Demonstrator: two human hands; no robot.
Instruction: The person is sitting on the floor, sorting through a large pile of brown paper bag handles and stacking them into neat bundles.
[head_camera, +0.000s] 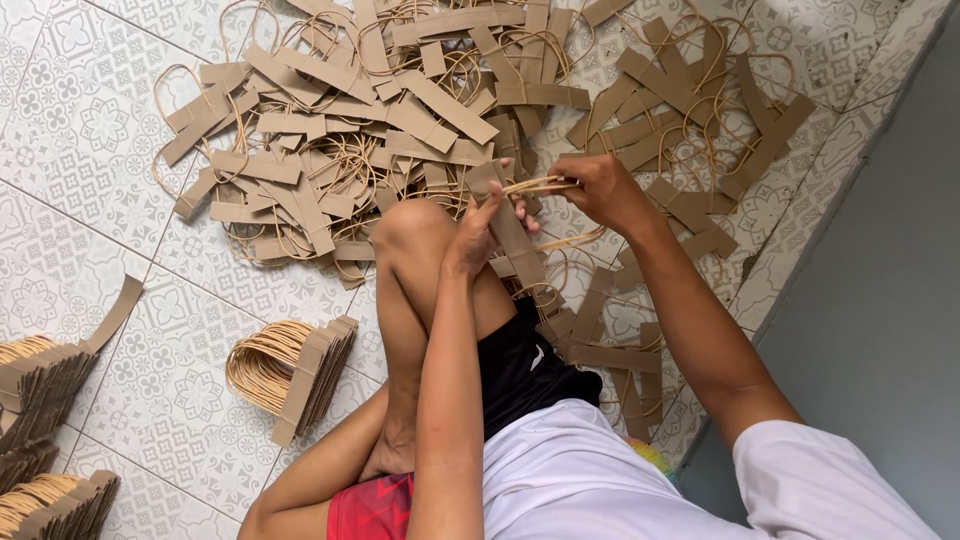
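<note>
- The left hand (478, 228) is seen from its back, raised above the bent knee (415, 225); its fingers are pressed together on a brown paper strip (512, 232), which hangs down and slants toward the person's lap.
- How the left thumb lies on the strip cannot be told, because the hand hides it.
- The right hand (600, 188) is closed on a twisted cord loop (540, 184), pinched between thumb and fingers; the fingertips are partly hidden behind the cord.
- The cord loop is held across the top end of the strip, between both hands, touching the strip there.
- A large loose pile of paper handles (400, 110) is spread on the tiled floor (90, 130) beyond the knee; its upper edge is cut off by the frame.
- A neat stack of finished handles (295, 372) is lying on the floor, left of the leg.
- More stacks (40, 420) are seen at the left edge, only partly in view.
- Some strips near the right thigh are covered by the black shorts (525, 370) and the arm.
- A grey wall (890, 300) is standing at the right side.
</note>
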